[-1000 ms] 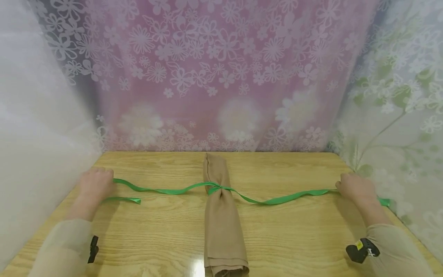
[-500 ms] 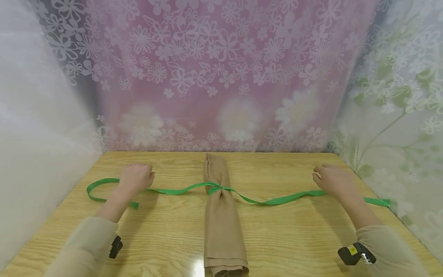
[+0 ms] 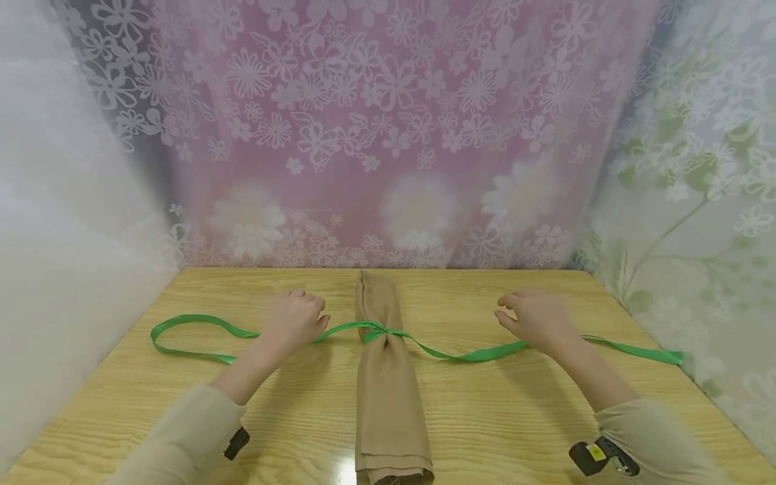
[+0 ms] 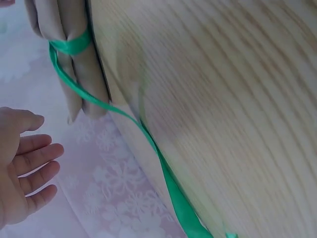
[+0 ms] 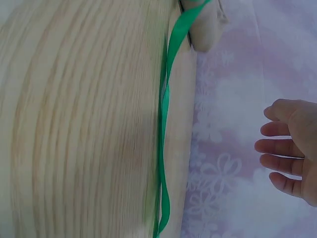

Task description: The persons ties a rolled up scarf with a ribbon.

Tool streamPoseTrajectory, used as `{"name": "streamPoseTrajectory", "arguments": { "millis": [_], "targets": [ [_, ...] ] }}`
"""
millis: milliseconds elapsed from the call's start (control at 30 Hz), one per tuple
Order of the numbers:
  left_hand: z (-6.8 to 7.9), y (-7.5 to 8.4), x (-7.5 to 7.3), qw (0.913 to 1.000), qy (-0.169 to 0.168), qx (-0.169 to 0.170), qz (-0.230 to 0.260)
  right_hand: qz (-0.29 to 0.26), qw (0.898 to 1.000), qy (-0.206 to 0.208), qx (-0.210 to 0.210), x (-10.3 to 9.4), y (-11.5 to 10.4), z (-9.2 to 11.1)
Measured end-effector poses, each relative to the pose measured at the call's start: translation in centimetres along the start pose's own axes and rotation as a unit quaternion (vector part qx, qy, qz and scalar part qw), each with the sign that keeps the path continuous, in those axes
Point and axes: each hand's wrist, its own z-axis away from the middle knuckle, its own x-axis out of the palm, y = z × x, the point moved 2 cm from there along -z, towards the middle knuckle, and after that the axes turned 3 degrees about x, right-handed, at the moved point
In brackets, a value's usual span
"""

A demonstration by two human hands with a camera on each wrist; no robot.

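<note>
A folded brown cloth (image 3: 391,397) lies lengthwise on the table, cinched in its upper part by a green ribbon (image 3: 485,353). The ribbon's two tails stretch out to either side; the left one loops back on itself near the table's left side. My left hand (image 3: 296,318) hovers above the left tail, a little left of the cloth, and holds nothing. Over the right tail is my right hand (image 3: 536,322), also holding nothing. Both wrist views show the fingers (image 4: 37,161) loosely bent and apart from the ribbon.
The wooden table (image 3: 291,417) ends at a pink floral curtain (image 3: 388,135) behind. A whitish sheet (image 3: 73,222) hangs along the left side, and a leaf-patterned curtain (image 3: 697,236) hangs on the right.
My left hand has let go of the ribbon's left tail and moved right toward the cloth. My right hand has released the right tail and moved left. The cloth stays in place.
</note>
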Motion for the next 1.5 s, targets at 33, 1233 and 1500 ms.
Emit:
{"name": "streamPoseTrajectory", "arguments": {
  "millis": [33,1233,1500],
  "targets": [
    [-0.1,0.3,0.1,1.0,-0.006,-0.004,0.007,-0.003,1.0,-0.002,-0.008,0.1,-0.4,-0.2],
    [-0.1,3.4,3.4,0.9857,-0.137,-0.025,0.095,-0.027,0.991,-0.053,-0.118,5.2,-9.2,-2.1],
    [-0.4,2.8,2.1,0.9953,-0.066,0.019,0.068,-0.023,0.994,-0.034,-0.1,4.5,-8.1,-2.5]
  ]
}}
